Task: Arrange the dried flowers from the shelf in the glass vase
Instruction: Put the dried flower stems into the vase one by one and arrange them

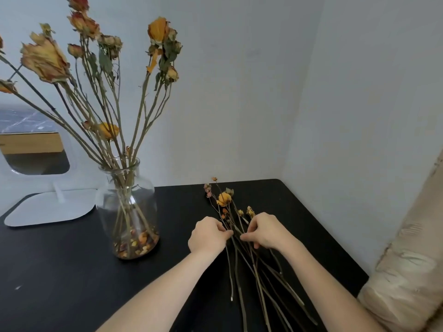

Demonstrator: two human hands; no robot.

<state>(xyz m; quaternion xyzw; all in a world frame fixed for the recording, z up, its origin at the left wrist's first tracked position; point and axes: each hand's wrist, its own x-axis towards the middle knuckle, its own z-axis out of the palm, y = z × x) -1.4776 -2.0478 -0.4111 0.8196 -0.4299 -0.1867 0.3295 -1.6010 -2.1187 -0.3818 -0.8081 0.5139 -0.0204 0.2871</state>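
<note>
Your left hand (208, 233) and right hand (262, 232) rest side by side on the black matte tabletop (72, 271), near its far right corner. Both are over the loose bundle of thin dried flower stems with small orange and pink heads (236, 248), which lies flat on the tabletop with its heads pointing to the far edge and its cut ends toward the near edge. Your left hand pinches the stems between thumb and fingers; your right hand is curled, fingertips pressed onto the same stems. The clear glass vase with a narrow neck (128, 207) stands upright toward the left, well apart from the bundle. It holds tall dried flowers, with fallen petals on its base. A white stand base (50, 209) lies at the far left edge.
</note>
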